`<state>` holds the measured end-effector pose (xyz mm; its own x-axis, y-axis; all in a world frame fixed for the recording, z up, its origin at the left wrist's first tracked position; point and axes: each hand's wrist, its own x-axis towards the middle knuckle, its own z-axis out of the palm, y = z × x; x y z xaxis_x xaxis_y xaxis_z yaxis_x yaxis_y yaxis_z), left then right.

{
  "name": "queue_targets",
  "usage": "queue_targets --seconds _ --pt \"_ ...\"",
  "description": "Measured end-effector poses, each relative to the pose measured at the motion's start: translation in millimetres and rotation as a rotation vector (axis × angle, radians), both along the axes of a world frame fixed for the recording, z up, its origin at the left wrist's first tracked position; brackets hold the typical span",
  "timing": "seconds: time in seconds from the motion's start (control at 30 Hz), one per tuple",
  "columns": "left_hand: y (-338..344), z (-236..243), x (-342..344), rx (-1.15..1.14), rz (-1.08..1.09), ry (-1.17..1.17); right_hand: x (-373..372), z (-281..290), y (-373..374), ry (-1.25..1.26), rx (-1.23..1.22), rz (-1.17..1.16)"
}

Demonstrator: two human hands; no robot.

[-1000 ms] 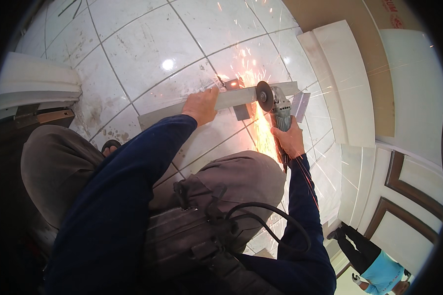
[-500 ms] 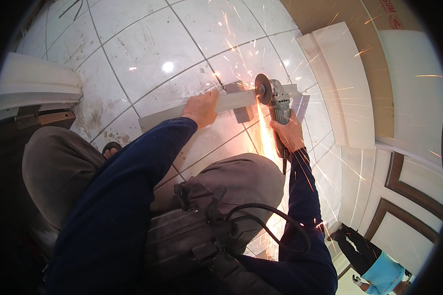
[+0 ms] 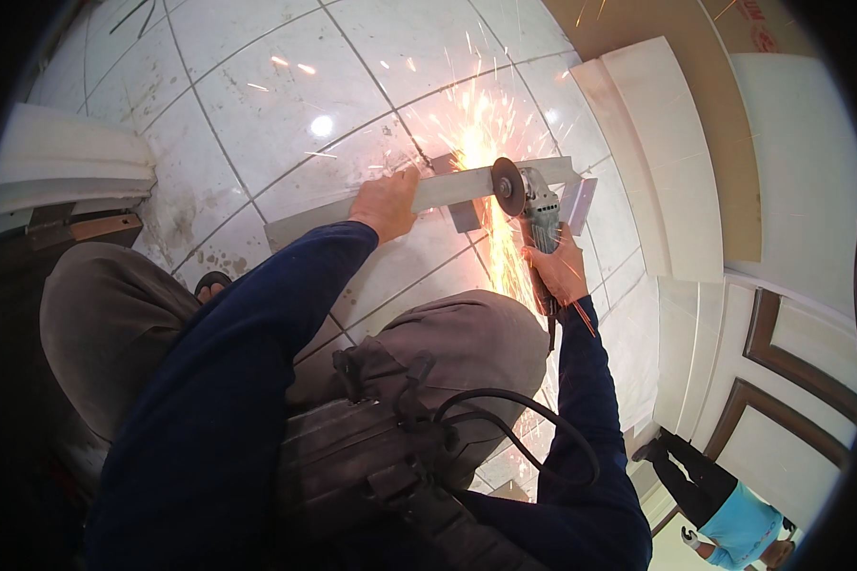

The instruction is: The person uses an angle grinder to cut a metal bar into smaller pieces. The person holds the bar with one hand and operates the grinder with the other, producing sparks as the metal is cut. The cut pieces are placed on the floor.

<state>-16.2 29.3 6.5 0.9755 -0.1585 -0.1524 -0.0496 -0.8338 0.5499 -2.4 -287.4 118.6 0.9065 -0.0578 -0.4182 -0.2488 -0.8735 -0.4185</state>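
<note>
My right hand (image 3: pixel 560 268) is wrapped round the body of an angle grinder (image 3: pixel 543 217). Its dark disc (image 3: pixel 508 188) meets a long grey metal bar (image 3: pixel 452 188), and bright sparks spray to both the far and near sides of the bar. Left of the cut, my left hand (image 3: pixel 386 205) grips the bar, its fingers curled over the far edge. The bar rests across a grey piece (image 3: pixel 465 217) on the tiles, and another grey metal piece (image 3: pixel 579 206) lies by its right end. Glare hides how deep the cut is.
White tiles (image 3: pixel 276 86) make up the floor. White and brown panels (image 3: pixel 652 143) lean along the right. A white moulded base (image 3: pixel 71 157) stands at left. A person in a light blue shirt (image 3: pixel 735 523) is at lower right. Black cables (image 3: pixel 533 409) loop by my right forearm.
The grinder has come slightly toward me along the cut. Sparks now burst strongly beyond the bar too, where before the main stream ran toward me. My left hand keeps its grip.
</note>
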Motion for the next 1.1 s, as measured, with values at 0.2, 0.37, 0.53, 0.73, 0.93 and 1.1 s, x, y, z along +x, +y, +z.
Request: queue_targets --seconds 0.2,0.37,0.53,0.73,0.93,1.1 --pt "-1.0 4.6 1.8 -0.005 -0.011 0.043 5.4 -7.7 -5.8 -0.077 -0.029 0.085" --pt "-0.1 3.5 2.8 -0.009 -0.019 0.064 16.0 -15.7 -7.2 -0.1 0.017 0.116" --pt "1.7 1.9 0.4 0.004 -0.015 -0.005 22.6 -10.6 7.5 -0.078 0.006 0.041" --pt "1.0 8.5 2.6 0.003 -0.028 0.093 9.6 -6.0 -1.9 -0.048 -0.013 0.065" --pt "0.9 -1.0 1.9 -0.011 -0.01 -0.024 3.6 -13.1 -5.0 -0.046 -0.056 0.048" --pt "-0.6 -2.8 0.9 0.017 -0.011 -0.03 7.1 -7.0 3.8 -0.106 -0.021 0.07"
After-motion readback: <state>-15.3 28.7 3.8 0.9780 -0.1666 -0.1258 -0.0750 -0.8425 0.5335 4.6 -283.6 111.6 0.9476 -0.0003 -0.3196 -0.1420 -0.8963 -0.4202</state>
